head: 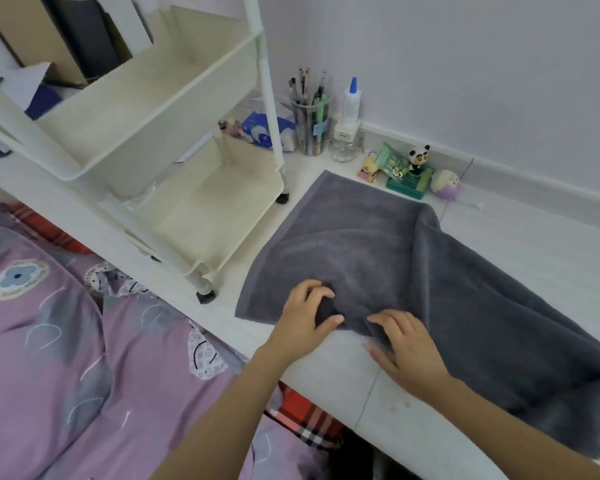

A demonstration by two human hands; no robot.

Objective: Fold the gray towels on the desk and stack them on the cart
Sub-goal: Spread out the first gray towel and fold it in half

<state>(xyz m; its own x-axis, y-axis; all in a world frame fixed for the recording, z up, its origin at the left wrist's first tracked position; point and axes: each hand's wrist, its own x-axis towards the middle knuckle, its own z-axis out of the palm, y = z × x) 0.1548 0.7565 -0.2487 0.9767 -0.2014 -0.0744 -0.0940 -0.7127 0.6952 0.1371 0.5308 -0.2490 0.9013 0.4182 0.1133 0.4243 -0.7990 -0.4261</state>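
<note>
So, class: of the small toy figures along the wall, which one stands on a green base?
The panda figure: black and white, upright on the green base. The yellow figure to its left and the purple round plush to its right sit directly on the desk.

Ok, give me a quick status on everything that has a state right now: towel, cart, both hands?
Gray towel: spread on the desk, unfolded, right end hanging over the front edge.
Cart: two cream trays in view, no towel in either.
Left hand: pinching the towel's near edge.
Right hand: fingers resting on the towel's near edge.
Glue bottle: upright, capped.
</note>
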